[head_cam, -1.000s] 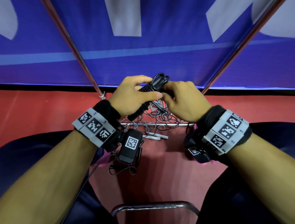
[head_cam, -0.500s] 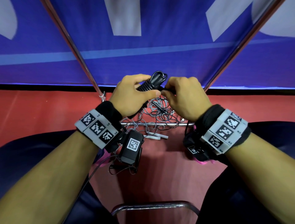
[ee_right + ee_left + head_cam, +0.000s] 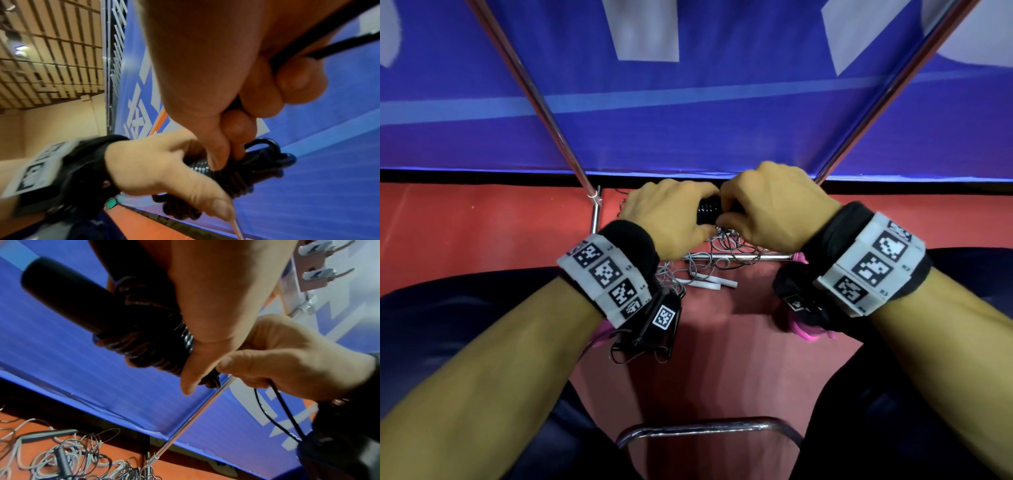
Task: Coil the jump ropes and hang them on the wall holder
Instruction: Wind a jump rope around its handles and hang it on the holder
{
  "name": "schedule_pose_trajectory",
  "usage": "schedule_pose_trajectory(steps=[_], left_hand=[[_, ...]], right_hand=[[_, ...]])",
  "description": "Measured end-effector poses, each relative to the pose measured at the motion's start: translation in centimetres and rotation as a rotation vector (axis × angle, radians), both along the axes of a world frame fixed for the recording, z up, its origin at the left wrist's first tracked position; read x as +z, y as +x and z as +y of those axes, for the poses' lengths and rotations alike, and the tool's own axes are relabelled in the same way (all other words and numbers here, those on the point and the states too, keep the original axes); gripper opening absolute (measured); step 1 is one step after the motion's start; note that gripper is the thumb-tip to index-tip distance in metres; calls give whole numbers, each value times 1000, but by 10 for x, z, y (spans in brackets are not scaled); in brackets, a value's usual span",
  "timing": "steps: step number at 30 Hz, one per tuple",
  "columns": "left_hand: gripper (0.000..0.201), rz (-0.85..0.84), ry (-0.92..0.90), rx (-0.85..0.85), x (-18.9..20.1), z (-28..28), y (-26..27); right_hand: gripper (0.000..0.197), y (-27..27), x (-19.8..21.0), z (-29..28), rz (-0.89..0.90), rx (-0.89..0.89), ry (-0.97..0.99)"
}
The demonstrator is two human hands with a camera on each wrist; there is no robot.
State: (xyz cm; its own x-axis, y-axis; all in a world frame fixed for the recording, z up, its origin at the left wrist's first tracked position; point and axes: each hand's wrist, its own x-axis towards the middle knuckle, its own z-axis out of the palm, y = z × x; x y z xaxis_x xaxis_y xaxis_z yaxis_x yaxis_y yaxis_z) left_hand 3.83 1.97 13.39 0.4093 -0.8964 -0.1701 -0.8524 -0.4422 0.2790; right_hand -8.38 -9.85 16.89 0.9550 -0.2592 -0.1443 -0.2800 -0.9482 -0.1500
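Your left hand (image 3: 669,214) gripped the coiled black jump rope (image 3: 709,213) at 12 o'clock, so that the turns could not slip; your right hand (image 3: 774,209) pinched its loose cord (image 3: 287,409), probably to keep tension.

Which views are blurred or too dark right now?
Head: sharp, evenly lit. Left wrist: rope nearly black, banner streaked. Right wrist: wristband motion-smeared, right hand soft up close.
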Motion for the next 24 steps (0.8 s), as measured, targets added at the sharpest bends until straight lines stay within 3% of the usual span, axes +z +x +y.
schedule_pose_trajectory(steps=[5, 10, 16, 19, 22, 24], left_hand=[[19, -10, 10, -171, 5, 1, -9], [60, -2, -114, -206, 10, 8, -17], [49, 265, -363, -120, 28, 15, -6], [57, 465, -394, -58, 28, 15, -3], [54, 704, -422, 65, 27, 14, 0], [54, 875, -470, 189, 26, 11, 2]], right_hand=[[38, -1, -1, -16, -52, -175, 390], [44, -6, -2, -25, -141, -289, 713], [38, -7, -12, -34, -379, -420, 992], [42, -4, -23, -36, -465, -382, 829], [19, -6, -36, -42, -552, -337, 253], [29, -7, -36, -39, -724, -292, 112]])
